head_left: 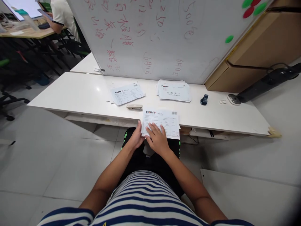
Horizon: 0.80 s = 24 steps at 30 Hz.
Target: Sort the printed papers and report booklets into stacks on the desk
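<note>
From where I stand, the left grip (137,137) holds the left edge of the paper stack (172,125) at the worktop's (202,119) front, the right grip (158,138) spread across it, the stapler (134,107) lying sideways just beyond, nearer the left.

From my end, I see the front papers (172,121) at the near edge of the desk (84,91), my left hand (137,137) at their left side and my right hand (158,139) on top. Just beyond their left corner lies the stapler (134,107), with the left stack (128,94) behind it. The right stack (175,91) lies behind the front papers, before the board (164,40). Farther right I have the mouse (234,99), in front of the boxes (235,78), which stand beside the board's right end.
</note>
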Available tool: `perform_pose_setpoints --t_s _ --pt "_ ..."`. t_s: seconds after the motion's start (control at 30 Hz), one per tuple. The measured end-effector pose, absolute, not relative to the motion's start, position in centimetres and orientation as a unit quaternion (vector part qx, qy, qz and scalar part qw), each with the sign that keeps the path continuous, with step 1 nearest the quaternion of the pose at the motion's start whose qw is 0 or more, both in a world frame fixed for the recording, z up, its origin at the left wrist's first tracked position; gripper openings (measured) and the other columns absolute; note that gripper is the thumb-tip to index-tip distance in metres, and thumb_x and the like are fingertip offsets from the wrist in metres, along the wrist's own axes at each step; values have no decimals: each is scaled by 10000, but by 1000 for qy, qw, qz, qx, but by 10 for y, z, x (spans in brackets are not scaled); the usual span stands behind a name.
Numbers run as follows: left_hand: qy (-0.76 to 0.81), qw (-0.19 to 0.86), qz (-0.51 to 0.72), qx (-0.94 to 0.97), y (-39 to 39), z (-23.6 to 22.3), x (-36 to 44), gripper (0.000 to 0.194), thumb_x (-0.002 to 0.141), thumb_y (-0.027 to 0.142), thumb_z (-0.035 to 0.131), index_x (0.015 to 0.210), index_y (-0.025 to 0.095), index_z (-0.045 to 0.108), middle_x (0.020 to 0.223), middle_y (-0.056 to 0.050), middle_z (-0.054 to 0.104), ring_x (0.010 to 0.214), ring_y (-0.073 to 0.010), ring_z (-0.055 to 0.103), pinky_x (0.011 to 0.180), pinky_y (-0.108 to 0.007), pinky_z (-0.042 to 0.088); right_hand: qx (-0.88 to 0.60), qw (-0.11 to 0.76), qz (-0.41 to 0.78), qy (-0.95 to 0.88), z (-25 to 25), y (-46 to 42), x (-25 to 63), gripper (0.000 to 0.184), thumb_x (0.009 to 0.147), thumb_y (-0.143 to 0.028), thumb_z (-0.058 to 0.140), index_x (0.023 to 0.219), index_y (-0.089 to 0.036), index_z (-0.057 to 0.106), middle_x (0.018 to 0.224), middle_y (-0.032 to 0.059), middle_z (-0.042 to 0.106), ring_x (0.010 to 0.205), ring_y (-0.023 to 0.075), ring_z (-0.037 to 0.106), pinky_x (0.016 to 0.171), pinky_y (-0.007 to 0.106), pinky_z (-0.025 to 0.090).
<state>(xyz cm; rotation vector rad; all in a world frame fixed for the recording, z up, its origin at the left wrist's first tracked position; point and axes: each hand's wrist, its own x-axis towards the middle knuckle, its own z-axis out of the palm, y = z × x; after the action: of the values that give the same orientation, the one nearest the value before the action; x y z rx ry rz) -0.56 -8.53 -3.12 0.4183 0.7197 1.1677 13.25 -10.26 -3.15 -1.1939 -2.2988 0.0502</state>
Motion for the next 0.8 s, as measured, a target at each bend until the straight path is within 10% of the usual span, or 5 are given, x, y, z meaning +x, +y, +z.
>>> perform_pose_setpoints --t_s 0.13,0.4,0.57,0.8 --pt "415 714 538 166 -94 -73 -20 371 869 337 637 1160 108 647 1222 -141 655 1133 -264 611 1027 -400 455 -385 231 135 -883 -55 -98 132 361 959 -250 409 1275 -207 578 1386 105 543 1308 252 470 1094 513 323" --pt "434 717 521 162 -102 -84 -28 420 777 325 747 1125 105 663 1164 -155 684 1065 -295 646 998 -468 476 -667 546 214 -461 -94 -85 200 508 834 -402 594 1289 -182 543 1397 143 504 1324 282 436 1115 516 310" --pt "450 720 500 172 -103 -91 -27 456 710 313 804 1086 88 680 1127 -171 695 1015 -305 662 966 -470 485 -570 504 572 -306 -103 -83 231 542 644 -469 785 1080 -175 655 1083 110 716 994 281 671 914 461 517" --pt "454 726 483 183 -103 -83 -30 503 804 520 669 1073 95 693 1080 -163 710 1022 -306 657 885 -428 521 -586 509 559 -291 -109 -92 239 471 547 -433 857 915 -172 718 925 65 757 842 251 704 853 438 544"
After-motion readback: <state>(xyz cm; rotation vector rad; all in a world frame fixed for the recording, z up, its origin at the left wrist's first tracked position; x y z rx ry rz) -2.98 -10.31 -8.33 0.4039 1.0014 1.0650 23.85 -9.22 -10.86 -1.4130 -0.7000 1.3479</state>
